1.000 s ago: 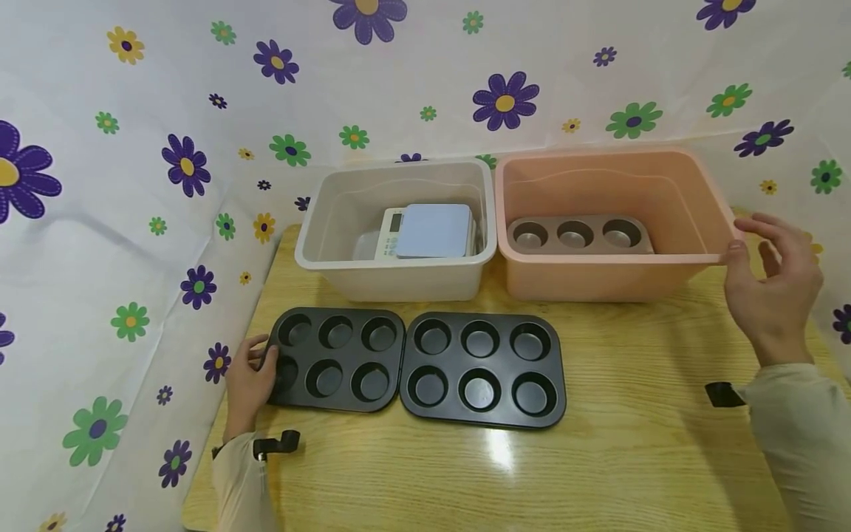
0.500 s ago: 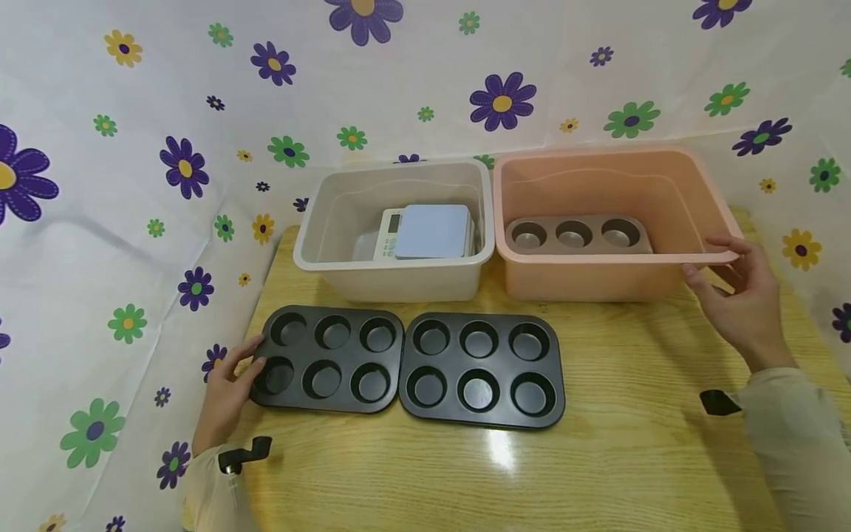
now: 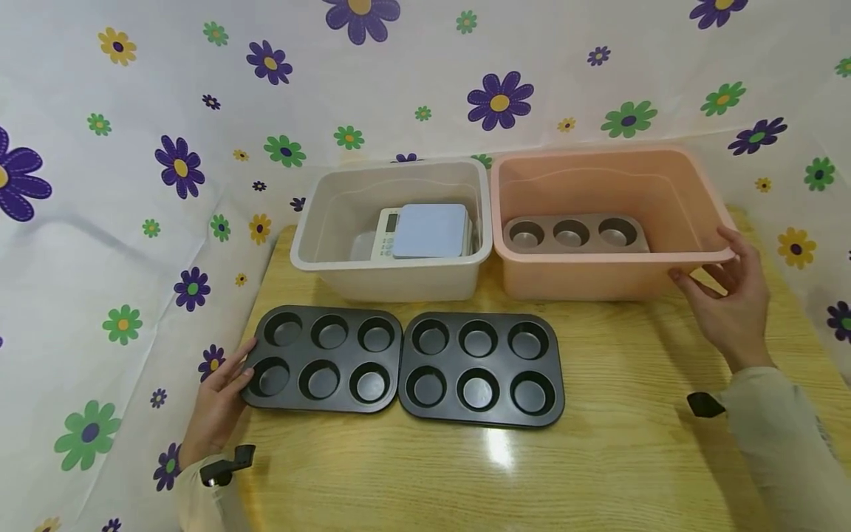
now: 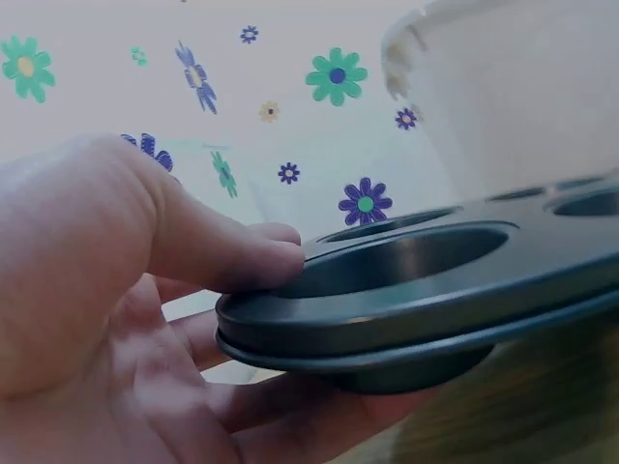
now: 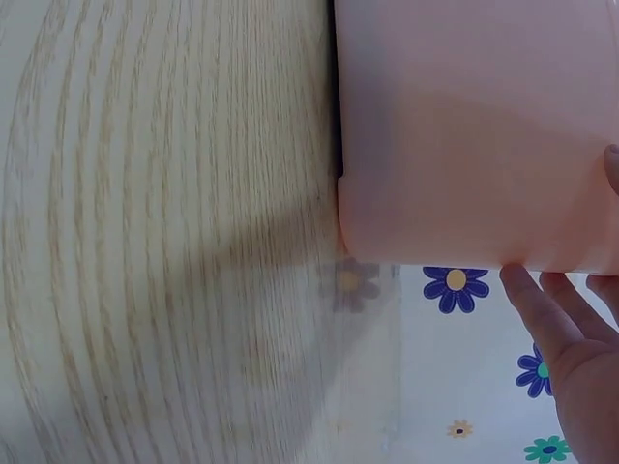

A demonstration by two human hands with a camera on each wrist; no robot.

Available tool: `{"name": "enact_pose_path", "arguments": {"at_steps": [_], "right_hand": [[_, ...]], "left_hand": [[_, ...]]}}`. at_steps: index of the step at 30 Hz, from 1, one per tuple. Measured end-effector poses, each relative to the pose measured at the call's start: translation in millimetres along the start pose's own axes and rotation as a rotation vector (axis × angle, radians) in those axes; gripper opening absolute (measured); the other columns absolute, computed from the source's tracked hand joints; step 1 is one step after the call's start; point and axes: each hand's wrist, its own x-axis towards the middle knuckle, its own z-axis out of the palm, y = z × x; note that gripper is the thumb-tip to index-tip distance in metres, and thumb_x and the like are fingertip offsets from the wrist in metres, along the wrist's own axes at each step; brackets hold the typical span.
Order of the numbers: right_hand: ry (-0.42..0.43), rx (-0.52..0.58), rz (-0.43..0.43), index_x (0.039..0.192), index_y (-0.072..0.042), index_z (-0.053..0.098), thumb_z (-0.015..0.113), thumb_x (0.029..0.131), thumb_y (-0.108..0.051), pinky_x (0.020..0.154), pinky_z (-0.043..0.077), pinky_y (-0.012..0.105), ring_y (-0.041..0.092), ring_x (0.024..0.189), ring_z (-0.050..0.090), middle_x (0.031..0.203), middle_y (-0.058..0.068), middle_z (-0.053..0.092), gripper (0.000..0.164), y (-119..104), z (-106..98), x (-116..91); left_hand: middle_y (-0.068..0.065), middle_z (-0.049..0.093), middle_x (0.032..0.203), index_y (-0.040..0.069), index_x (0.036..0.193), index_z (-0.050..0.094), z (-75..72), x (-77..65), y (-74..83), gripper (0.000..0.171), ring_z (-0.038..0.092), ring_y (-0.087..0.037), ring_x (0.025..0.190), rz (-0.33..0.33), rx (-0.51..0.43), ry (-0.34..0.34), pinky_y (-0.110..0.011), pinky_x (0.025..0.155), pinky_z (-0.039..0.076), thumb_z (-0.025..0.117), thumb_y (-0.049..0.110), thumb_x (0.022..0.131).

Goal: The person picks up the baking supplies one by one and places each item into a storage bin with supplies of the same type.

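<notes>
Along back of wood-grain worktop: pink bin at right, white bin just beside it. Nearer front, two black six-cup pans side by side: left pan, right pan. Inside pink bin, tan pan, three cups visible. Inside white bin, pale-blue-topped scale. Left hand grips left pan's outer end, thumb above, fingers beneath. Right hand holds pink bin's near right corner, fingers against side wall.

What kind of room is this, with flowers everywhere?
I can't tell which room, but it looks like an indoor corner set up with baking things: a wooden table, a flowery sheet behind it, and dark muffin pans on top.
</notes>
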Motion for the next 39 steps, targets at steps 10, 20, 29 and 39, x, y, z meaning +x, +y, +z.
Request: {"name": "enact_pose_path", "arguments": {"at_steps": [10, 20, 29, 39], "right_hand": [[-0.008, -0.007, 0.012, 0.165, -0.031, 0.045, 0.079, 0.095, 0.005, 0.088, 0.052, 0.004, -0.003, 0.124, 0.066, 0.166, 0.008, 0.054, 0.086, -1, 1, 0], [0.018, -0.002, -0.024, 0.164, -0.027, 0.046, 0.080, 0.094, 0.006, 0.088, 0.052, 0.004, -0.002, 0.124, 0.067, 0.165, 0.009, 0.055, 0.084, 1, 5, -2], [0.029, 0.024, -0.034, 0.163, -0.023, 0.047, 0.079, 0.093, 0.008, 0.088, 0.054, 0.006, 0.000, 0.123, 0.068, 0.165, 0.010, 0.055, 0.083, 0, 6, -2], [-0.039, 0.115, 0.039, 0.162, -0.022, 0.045, 0.076, 0.094, 0.011, 0.086, 0.054, 0.005, 0.002, 0.126, 0.065, 0.164, 0.005, 0.050, 0.082, 1, 1, 0]], "left_hand": [[0.024, 0.062, 0.154, 0.008, 0.167, 0.036, -1.6, -5.2, 2.6, 0.052, 0.065, 0.004, 0.134, -0.010, -0.097, 0.033, -0.021, 0.103, 0.059, 0.046, 0.003, 0.116], [0.012, 0.059, 0.162, 0.007, 0.169, 0.034, -11.7, -19.7, 8.8, 0.054, 0.070, -0.010, 0.136, 0.091, -0.361, -0.050, -0.027, 0.102, 0.059, 0.034, -0.004, 0.116], [-0.002, 0.050, 0.171, 0.003, 0.168, 0.033, 5.7, -23.7, 25.8, 0.055, 0.063, -0.023, 0.146, 0.197, -0.618, -0.189, -0.037, 0.109, 0.053, 0.026, -0.007, 0.115], [-0.014, 0.044, 0.174, -0.003, 0.169, 0.030, 34.4, -19.7, 48.2, 0.058, 0.054, -0.028, 0.154, 0.291, -0.733, -0.280, -0.039, 0.114, 0.046, 0.018, -0.010, 0.113]]}}
